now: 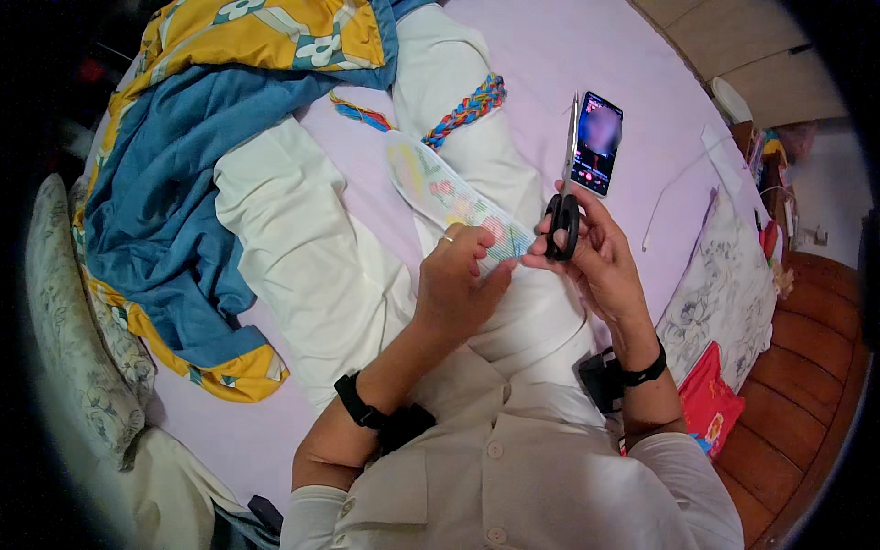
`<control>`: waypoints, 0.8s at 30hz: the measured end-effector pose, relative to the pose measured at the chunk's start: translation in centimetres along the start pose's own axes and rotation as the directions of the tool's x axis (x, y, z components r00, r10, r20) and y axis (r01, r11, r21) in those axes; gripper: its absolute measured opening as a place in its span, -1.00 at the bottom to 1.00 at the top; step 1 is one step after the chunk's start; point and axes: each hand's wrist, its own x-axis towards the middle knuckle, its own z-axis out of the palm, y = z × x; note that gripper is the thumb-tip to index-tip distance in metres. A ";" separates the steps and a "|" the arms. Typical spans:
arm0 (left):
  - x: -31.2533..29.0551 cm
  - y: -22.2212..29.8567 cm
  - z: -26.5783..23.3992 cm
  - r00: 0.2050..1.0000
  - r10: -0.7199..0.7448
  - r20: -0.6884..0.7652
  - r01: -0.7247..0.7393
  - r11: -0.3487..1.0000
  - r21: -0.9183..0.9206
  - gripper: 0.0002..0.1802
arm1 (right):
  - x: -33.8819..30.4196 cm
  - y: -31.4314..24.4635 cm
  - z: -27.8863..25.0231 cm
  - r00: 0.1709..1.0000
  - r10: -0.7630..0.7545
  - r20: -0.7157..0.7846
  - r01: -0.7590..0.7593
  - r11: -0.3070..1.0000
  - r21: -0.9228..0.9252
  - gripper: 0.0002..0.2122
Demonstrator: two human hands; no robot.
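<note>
A pair of scissors [564, 215] with black handles is in my right hand [600, 252], blades pointing up and away from me. My left hand [458, 280] is closed, its curled fingers at the near edge of an insole-shaped piece of white mesh cloth [472, 203] with pink, yellow and green flower stitching. That cloth slants across my white-trousered leg, and its right end reaches the fingertips of my right hand. Any thread between the hands is too fine to make out. Beyond the cloth, a braid of red, blue and yellow threads [467, 110] lies over my leg.
Right of the braid, a lit phone [598, 142] rests on the lilac bedsheet [522, 55]. A yellow and blue quilt [183, 202] is heaped at left. Flowered pillows [724, 284], a red packet [710, 399] and a brown headboard [788, 376] stand at right.
</note>
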 end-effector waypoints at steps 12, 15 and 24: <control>0.3 -0.5 1.3 0.984 0.135 0.115 -0.140 0.990 0.033 -0.82 | -0.3 0.3 -0.1 0.998 -0.060 -0.031 0.055 0.987 -0.149 -0.53; 0.2 -0.3 1.4 0.985 0.125 0.117 -0.129 0.991 0.032 -0.91 | -0.4 0.2 0.1 0.997 -0.067 -0.029 0.062 0.986 -0.154 -0.53; 0.4 -1.1 1.8 0.975 0.223 -0.005 -0.223 0.975 0.004 -0.90 | -0.5 0.0 0.3 0.997 -0.075 -0.027 0.069 0.981 -0.183 -0.52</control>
